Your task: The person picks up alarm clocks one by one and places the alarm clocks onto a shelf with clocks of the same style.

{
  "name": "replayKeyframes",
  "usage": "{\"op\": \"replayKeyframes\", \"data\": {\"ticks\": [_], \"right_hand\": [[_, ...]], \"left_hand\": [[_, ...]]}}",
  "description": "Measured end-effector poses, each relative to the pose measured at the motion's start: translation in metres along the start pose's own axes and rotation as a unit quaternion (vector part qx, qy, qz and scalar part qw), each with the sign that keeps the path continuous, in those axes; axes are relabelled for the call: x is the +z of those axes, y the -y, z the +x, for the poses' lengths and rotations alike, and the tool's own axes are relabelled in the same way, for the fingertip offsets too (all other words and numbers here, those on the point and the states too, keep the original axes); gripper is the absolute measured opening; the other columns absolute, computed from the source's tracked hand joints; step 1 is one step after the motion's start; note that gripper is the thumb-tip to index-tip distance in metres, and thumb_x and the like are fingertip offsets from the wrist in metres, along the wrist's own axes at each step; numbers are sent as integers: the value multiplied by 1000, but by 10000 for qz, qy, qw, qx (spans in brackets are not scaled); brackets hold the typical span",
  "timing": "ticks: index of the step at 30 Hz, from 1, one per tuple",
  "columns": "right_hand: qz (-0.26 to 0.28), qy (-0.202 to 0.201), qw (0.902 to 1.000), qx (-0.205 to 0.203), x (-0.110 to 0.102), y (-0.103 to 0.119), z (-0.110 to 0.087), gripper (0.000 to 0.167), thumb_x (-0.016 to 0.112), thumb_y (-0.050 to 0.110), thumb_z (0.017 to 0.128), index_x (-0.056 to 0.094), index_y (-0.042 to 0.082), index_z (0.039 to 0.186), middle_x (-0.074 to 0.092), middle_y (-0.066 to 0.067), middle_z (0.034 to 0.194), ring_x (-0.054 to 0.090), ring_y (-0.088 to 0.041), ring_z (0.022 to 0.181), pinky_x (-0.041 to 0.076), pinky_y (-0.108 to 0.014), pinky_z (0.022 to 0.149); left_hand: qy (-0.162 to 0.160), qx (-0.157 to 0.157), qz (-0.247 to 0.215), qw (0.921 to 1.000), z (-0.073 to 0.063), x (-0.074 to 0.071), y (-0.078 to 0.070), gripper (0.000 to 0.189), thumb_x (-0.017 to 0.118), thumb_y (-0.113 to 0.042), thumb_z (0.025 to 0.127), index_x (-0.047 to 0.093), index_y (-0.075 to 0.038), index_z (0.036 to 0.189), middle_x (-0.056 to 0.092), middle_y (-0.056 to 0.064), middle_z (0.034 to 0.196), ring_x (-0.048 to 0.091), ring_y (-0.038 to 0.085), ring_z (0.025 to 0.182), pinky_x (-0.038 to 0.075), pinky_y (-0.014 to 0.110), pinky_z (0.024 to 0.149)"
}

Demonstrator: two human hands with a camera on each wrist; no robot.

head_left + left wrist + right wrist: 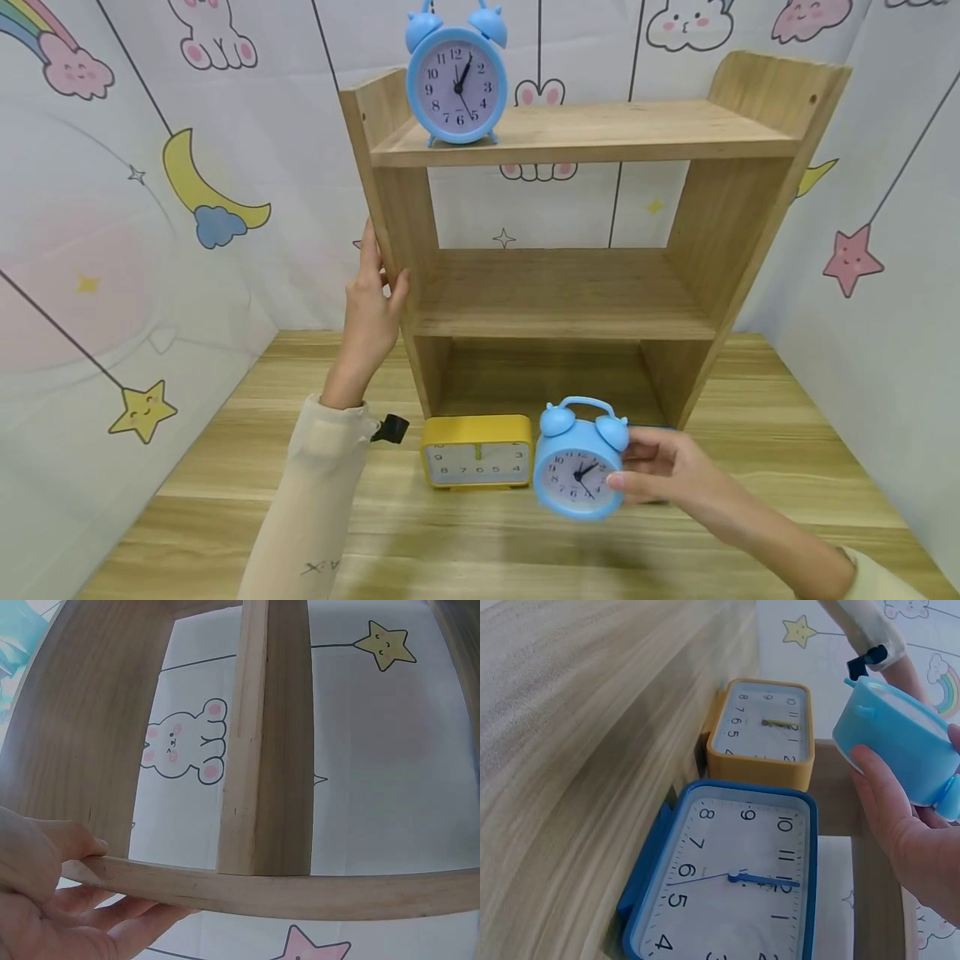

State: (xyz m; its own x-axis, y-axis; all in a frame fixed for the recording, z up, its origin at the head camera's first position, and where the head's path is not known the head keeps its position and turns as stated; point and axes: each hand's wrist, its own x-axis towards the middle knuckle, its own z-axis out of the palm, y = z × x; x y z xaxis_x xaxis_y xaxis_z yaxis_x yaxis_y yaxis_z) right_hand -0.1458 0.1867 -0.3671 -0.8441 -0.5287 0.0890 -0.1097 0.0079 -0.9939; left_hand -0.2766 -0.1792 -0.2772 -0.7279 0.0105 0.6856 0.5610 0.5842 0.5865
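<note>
My right hand (686, 475) holds a light blue twin-bell alarm clock (562, 450) by its side, thumb over the edge of its face. In the head view the clock hangs in front of the bottom of a wooden shelf unit (562, 325), tilted slightly. With my left hand (373, 304) I grip the unit's left side panel; in the left wrist view the thumb and fingers (142, 919) lie on either side of the board's edge. A yellow rectangular clock (477, 427) stands just left of the held clock. The blue rectangular clock (735, 900) is mostly hidden behind it in the head view.
A second light blue twin-bell alarm clock (457, 96) stands at the left end of the unit's top shelf. The unit rests on a wood-grain table (225, 483). A white curtain (225, 275) printed with stars, moons and rabbits hangs behind and at both sides.
</note>
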Motion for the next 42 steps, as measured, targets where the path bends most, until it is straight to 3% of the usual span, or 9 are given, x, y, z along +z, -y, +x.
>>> {"op": "replayKeyframes", "data": {"ticks": [8,17,26,42], "right_hand": [[-219,-132,9996,-121,-6,6,2,45,65,-1,93,48,-18,131,67,-16,113,68,-23,103,59,-43,82],[-283,-116,9994,-169,-12,14,5,35,63,0,95,53,-11,127,67,-16,111,68,-24,101,59,-45,81],[-538,-292,9980,-138,-17,26,8,43,64,1,95,50,-13,133,67,-13,115,67,-23,104,60,-41,81],[-759,-508,9954,-296,-29,50,12,38,61,1,97,53,-8,133,67,-13,115,68,-25,101,60,-44,80]], "left_hand": [[30,-20,-16,10000,0,0,0,74,52,-4,102,9,-17,161,45,21,148,60,43,114,58,50,84],[39,-13,2,10000,0,0,1,75,52,-3,102,8,-16,161,45,23,148,59,43,117,57,50,87],[37,8,-75,10000,0,0,1,76,52,-1,102,7,-16,161,46,23,147,60,45,115,57,52,84],[66,-29,-64,10000,-1,0,0,76,52,-3,102,6,-16,161,48,24,145,62,46,110,59,52,80]]}}
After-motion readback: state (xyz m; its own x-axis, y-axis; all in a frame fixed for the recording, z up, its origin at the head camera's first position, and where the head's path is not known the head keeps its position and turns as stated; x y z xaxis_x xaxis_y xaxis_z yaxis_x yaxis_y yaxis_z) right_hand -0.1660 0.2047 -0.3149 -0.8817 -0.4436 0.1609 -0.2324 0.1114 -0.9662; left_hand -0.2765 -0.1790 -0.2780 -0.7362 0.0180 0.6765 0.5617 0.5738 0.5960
